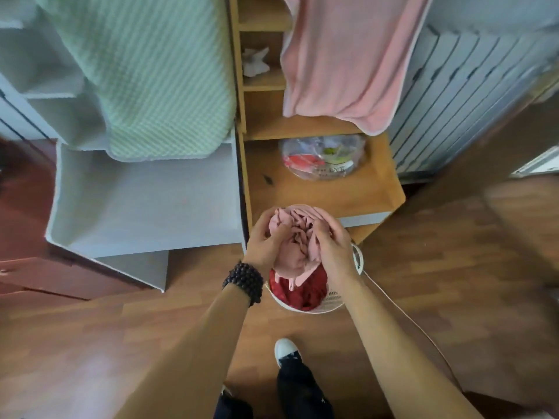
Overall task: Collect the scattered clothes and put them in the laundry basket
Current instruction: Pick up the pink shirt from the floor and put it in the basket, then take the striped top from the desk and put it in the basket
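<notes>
A bunched pink garment (295, 243) is held between both hands just above the white laundry basket (331, 305) on the wooden floor. My left hand (266, 240) grips its left side and my right hand (331, 247) grips its right side. A tail of the pink cloth hangs down into the basket. A dark red garment (305, 290) lies inside the basket under it. Most of the basket's rim is hidden by my hands and the cloth.
A wooden shelf unit (320, 189) stands right behind the basket, holding a clear bag of items (322, 158) and a white crumpled cloth (255, 62). A pink towel (348, 58) and a green blanket (157, 74) hang above. A white box (145, 201) sits to the left. My foot (286, 350) is below the basket.
</notes>
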Action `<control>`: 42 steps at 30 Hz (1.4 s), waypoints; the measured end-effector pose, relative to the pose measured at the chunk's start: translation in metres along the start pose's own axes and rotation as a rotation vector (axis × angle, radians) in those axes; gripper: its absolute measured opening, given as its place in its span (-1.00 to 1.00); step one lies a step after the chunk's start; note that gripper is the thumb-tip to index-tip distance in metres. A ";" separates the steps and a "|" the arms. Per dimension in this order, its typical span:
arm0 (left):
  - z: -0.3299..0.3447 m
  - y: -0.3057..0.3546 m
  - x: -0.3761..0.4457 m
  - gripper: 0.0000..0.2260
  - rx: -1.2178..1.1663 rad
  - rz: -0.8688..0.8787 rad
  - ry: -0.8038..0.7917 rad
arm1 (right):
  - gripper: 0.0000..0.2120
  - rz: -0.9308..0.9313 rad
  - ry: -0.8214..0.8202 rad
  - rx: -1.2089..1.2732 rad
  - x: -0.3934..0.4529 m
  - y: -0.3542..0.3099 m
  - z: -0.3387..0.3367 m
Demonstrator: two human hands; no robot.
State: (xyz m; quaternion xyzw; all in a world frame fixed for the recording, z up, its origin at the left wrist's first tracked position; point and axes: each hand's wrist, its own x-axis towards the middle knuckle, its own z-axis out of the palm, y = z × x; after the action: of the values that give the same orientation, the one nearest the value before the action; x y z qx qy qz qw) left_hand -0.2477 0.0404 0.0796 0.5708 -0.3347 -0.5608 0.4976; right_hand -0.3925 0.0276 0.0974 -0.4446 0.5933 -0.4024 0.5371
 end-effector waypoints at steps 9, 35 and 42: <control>0.082 -0.034 0.067 -0.50 0.406 -0.203 -0.081 | -0.74 0.150 -0.016 -0.200 0.073 0.038 -0.088; -0.225 0.145 -0.107 -0.54 0.590 0.233 0.642 | -0.66 -0.439 -0.769 -0.116 -0.038 -0.137 0.227; -0.348 0.169 -0.220 -0.53 0.526 0.319 0.867 | -0.64 -0.574 -0.962 -0.054 -0.150 -0.157 0.355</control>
State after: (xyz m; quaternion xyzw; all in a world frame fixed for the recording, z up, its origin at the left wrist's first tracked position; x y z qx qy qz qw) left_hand 0.0882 0.2666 0.2634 0.7978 -0.3103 -0.0881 0.5093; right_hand -0.0205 0.1278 0.2542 -0.7355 0.1466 -0.2687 0.6045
